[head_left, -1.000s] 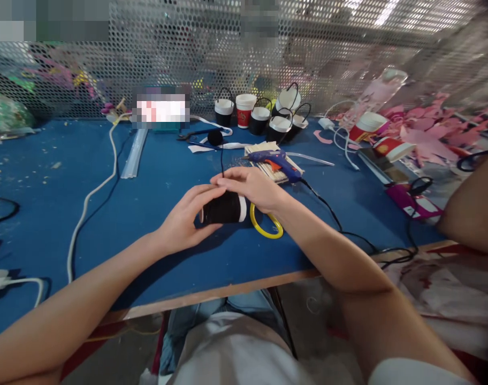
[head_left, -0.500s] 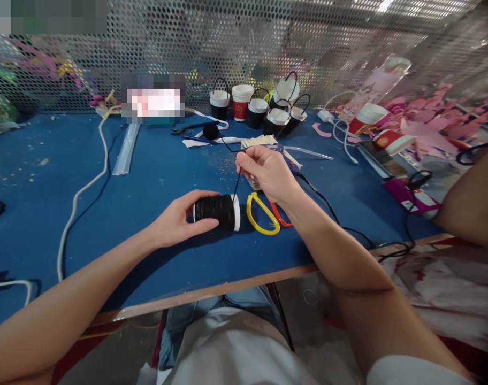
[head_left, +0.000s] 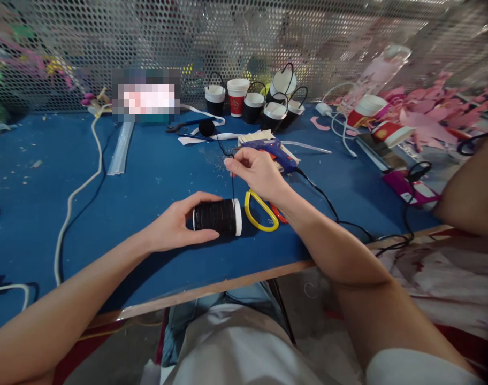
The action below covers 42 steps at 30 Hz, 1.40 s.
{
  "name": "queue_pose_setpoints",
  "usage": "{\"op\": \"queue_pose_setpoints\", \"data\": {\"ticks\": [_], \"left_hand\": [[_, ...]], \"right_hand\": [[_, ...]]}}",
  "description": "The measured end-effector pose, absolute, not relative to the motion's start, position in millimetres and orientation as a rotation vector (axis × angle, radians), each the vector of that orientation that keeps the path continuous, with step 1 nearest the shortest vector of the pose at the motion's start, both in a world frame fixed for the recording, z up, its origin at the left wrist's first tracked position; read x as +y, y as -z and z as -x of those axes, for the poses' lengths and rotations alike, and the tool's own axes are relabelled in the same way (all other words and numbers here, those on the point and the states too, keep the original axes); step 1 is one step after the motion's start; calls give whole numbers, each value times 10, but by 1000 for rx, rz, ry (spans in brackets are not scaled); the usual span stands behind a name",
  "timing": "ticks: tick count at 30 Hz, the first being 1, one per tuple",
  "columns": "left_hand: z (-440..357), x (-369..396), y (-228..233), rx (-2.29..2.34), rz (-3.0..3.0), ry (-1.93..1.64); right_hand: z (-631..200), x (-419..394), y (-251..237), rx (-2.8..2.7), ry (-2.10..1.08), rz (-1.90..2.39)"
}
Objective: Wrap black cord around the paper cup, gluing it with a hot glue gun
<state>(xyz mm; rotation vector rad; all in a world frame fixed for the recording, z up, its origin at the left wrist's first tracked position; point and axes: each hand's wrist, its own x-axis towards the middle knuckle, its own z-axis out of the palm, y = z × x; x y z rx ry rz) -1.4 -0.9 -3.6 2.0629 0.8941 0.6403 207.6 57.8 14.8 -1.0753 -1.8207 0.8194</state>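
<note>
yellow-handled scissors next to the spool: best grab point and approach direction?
Take the scissors by the yellow loop handle, coming from above and from the table's near edge. The loop lies flat and open toward the edge; the blade end runs under the right hand, and the black cord spool, held by the left hand, crowds the loop's left side.

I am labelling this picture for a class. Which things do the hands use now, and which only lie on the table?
In use:
left hand on the black spool
right hand pinching the black cord

Lying about:
yellow scissors
glue gun
paper cups
white cable
pink paper shapes
</note>
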Motion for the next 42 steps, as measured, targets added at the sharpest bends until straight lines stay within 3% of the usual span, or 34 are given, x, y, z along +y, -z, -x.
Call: {"op": "queue_pose_setpoints", "data": {"ticks": [37,42], "left_hand": [[-8,-9,83,740,-2570,-940],[4,-11,76,812,-2601,-991]], "right_hand": [[-2038,543,-86,-2000,-858,1148],[-2093,496,-244,-1869,-738,1239]]}}
